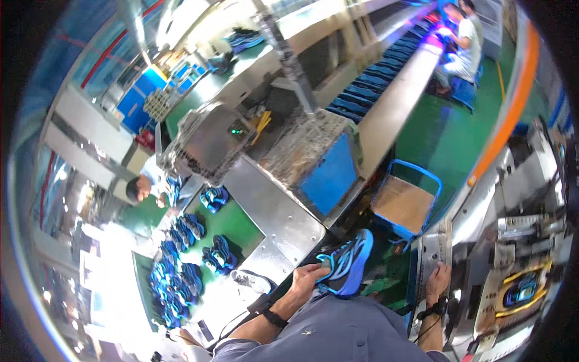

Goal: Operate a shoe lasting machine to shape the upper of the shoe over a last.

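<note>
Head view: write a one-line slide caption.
Left hand holding a blue shoe, right hand near a metal strip, more shoes on a green tabletop at left.

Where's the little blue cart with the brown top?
In the head view, the blue cart is right of centre, just right of the blue-sided box and beyond the blue shoe in the left hand.

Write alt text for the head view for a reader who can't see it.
A person's left hand holds a blue-and-black shoe; their right hand is at a metal ledge. At left, more blue shoes crowd a green surface; co-workers appear beyond.
</note>
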### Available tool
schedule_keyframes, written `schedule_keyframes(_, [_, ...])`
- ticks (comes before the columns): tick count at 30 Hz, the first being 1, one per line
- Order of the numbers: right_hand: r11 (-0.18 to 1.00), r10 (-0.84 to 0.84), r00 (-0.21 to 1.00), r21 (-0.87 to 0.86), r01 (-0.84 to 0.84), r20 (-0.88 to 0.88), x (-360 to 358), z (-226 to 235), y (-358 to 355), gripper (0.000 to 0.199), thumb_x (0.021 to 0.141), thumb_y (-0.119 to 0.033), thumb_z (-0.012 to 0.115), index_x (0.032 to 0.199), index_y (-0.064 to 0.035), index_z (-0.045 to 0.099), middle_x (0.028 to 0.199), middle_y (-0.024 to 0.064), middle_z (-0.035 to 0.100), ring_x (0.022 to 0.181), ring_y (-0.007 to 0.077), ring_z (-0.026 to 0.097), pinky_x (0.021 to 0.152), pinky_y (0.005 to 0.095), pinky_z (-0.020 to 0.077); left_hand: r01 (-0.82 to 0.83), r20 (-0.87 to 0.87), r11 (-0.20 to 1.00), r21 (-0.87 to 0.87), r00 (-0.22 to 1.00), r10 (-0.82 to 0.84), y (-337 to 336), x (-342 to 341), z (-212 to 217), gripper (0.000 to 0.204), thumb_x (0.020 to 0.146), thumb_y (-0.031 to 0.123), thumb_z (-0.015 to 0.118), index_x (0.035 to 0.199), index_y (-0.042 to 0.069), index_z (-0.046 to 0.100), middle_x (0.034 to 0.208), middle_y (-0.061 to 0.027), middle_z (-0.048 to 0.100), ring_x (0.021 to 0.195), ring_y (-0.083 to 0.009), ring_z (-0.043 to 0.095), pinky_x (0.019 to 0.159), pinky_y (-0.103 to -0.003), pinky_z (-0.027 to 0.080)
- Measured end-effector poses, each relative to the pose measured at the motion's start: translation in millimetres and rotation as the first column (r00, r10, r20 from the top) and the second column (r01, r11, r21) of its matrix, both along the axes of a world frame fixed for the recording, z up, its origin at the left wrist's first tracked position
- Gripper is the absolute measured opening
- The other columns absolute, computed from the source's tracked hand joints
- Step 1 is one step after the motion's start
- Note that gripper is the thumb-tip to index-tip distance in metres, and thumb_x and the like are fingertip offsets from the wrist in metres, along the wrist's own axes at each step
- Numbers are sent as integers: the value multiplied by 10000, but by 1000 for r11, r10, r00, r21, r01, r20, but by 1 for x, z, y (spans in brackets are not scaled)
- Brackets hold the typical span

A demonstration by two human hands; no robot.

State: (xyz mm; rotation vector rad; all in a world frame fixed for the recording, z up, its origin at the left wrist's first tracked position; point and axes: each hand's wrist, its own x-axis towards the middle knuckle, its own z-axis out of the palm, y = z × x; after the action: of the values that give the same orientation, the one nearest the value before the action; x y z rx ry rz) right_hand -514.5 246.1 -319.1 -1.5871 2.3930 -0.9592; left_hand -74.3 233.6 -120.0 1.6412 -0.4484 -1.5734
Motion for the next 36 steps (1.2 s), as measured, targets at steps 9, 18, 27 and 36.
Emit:
schedule_keyframes(9, [930, 89, 996, -357, -85, -6, 60, 155, -190, 180, 968, -53, 650, 1141, -4, 659, 975, 127, 645, 806, 247, 587, 747, 356, 493, -425, 212, 901, -83, 876, 433, -38, 199, -56, 376, 741, 150, 858, 1034, -36, 714, 903, -90, 689, 724, -192, 629, 581, -368, 483])
schedule_keyframes(18, [226, 468, 334, -254, -940, -818, 431, 509, -459, 489, 829, 109, 683, 1300, -15, 633, 1311, 155, 656, 1203, 331, 625, 1030, 405, 487, -616, 428, 753, -230, 631, 647, -192, 481, -167, 248, 734, 145, 833, 668, -11, 652, 662, -56, 601, 534, -169, 527, 466, -359, 412])
schedule_keyframes(27, [97, 1, -250, 248, -964, -968, 759, 566, -613, 803, 739, 150, 557, 1486, -137, 491, 1609, 62, 396, 1446, 332, 413, 1206, 483, 375, -533, 812, 793, -293, 300, 501, -365, 695, -244, 348, 849, 297, 720, 1035, 14, 642, 1006, -262, 719, 944, -458, 699, 837, -526, 562])
schedule_keyframes(36, [-79, 37, -369, 366, -927, -929, 873, 565, -612, 518, 775, -303, 783, 1210, -62, 638, 1239, 149, 615, 1191, 314, 597, 1002, 422, 507, -193, 697, 774, -603, 343, 629, -350, 585, -300, 595, 930, 312, 691, 1332, -90, 518, 1327, -318, 586, 1202, -428, 604, 1018, -480, 505])
